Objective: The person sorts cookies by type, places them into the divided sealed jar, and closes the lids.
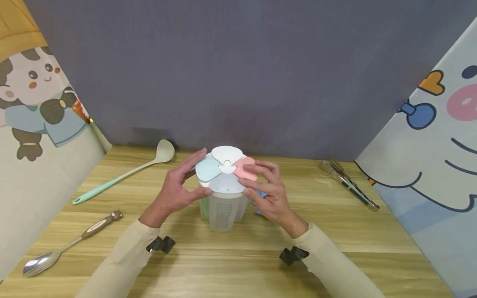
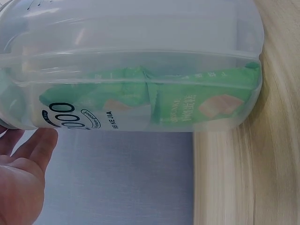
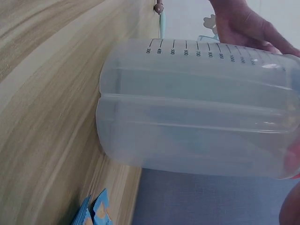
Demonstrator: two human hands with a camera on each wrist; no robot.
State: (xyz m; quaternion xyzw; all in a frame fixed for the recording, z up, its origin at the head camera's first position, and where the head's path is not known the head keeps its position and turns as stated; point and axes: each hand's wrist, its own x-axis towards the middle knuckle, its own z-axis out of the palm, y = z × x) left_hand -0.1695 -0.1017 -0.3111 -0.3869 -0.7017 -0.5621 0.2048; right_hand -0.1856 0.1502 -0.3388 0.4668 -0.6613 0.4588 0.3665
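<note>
A translucent sectioned storage container (image 1: 223, 213) stands upright on the table. Its round lid (image 1: 227, 152) has white, light blue, pink and pale lilac flaps. At the lid's left edge, my left hand (image 1: 177, 188) grips with the thumb in front and the fingers behind. My right hand (image 1: 270, 190) holds the opposite side, its fingers on the pink flap (image 1: 245, 165) and the thumb near the front rim. Green snack packets (image 2: 201, 96) show through one compartment in the left wrist view. The compartments facing the right wrist camera show measuring marks and no packets.
Blue packets (image 3: 96, 213) lie on the table to the right of the container, partly behind my right hand. A ladle (image 1: 149, 162) and a metal spoon (image 1: 71, 244) lie at the left. Tongs (image 1: 348, 184) and a whisk (image 1: 337, 165) lie at the right. A grey panel (image 1: 231, 74) closes the back.
</note>
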